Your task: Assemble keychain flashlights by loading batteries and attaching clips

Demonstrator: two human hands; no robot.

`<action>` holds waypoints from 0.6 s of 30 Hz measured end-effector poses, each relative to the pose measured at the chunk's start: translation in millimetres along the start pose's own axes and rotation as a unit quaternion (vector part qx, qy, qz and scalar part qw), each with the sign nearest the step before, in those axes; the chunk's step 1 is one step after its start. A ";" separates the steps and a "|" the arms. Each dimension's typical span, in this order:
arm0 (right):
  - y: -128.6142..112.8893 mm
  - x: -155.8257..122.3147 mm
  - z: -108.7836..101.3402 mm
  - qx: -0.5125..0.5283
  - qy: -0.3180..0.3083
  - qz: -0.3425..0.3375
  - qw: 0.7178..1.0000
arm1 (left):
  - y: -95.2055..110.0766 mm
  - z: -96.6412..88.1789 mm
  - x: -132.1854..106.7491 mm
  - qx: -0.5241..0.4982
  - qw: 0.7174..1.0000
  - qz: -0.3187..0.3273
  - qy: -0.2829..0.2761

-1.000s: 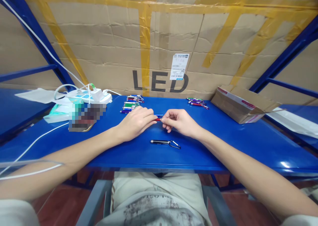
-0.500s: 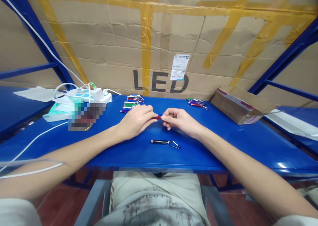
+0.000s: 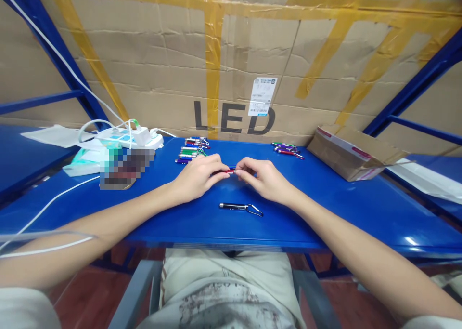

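Observation:
Between my two hands is a red keychain flashlight (image 3: pixel 230 171), mostly covered by fingers. My left hand (image 3: pixel 202 175) grips its left end, and my right hand (image 3: pixel 262 177) pinches the right end. A strip of blue shows just behind it; whether this is a second flashlight I cannot tell. Nearer to me, a black keychain flashlight (image 3: pixel 233 206) with a carabiner clip (image 3: pixel 255 210) lies flat on the blue table (image 3: pixel 173 228). Beyond my left hand, several coloured flashlights (image 3: pixel 189 151) lie in a row, partly hidden by the hand.
Another small group of flashlights (image 3: pixel 287 150) lies at the back right, beside an open cardboard box (image 3: pixel 342 151). On the left are a white power strip (image 3: pixel 121 137), cables and a blurred object (image 3: pixel 124 170). A large taped carton (image 3: pixel 162 54) stands behind the table.
My right hand's fingers have shifted slightly on the red flashlight, and the hand has tilted a little. The left hand stays nearly in place.

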State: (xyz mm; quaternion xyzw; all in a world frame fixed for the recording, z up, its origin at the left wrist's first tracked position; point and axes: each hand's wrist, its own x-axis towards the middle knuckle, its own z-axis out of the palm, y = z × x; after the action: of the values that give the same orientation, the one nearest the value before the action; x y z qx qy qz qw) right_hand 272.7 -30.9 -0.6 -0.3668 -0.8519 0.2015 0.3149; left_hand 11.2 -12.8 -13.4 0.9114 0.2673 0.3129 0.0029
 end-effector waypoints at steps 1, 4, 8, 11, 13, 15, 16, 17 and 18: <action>0.3 -0.3 0.9 0.017 -0.003 0.009 1.000 | 0.6 -0.5 -0.5 0.017 1.000 0.008 -0.004; 1.4 -1.0 3.8 0.072 -0.010 0.039 0.997 | 2.2 -1.8 -1.5 0.064 0.997 0.037 -0.012; 3.1 -0.5 8.6 0.148 -0.011 0.078 0.986 | 2.8 -2.5 -1.7 0.133 0.988 0.075 -0.008; 4.7 0.8 9.2 0.155 -0.009 0.077 0.985 | 2.3 -2.2 -0.8 0.171 0.981 0.089 -0.007; 6.6 2.0 4.9 0.122 -0.015 0.052 0.991 | 2.0 -1.8 0.2 0.156 0.985 0.081 -0.003; 10.0 3.4 -4.2 0.073 -0.015 0.020 0.997 | 2.0 -1.8 1.4 0.118 0.991 0.062 0.003; 12.4 4.1 -10.5 0.043 -0.004 0.007 0.999 | 2.1 -1.9 1.8 0.099 0.994 0.051 0.007; 15.2 4.6 -17.6 0.008 0.016 0.000 1.000 | 2.1 -2.2 2.2 0.083 0.996 0.041 0.010; 18.5 4.9 -25.3 -0.034 0.039 0.001 0.999 | 2.1 -2.4 2.3 0.070 0.997 0.032 0.012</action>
State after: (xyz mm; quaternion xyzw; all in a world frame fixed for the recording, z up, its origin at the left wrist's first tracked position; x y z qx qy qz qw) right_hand 296.7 -12.4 8.9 -0.3858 -0.8448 0.1589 0.3349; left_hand 12.4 -13.8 -9.7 0.9135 0.2589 0.3047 -0.0745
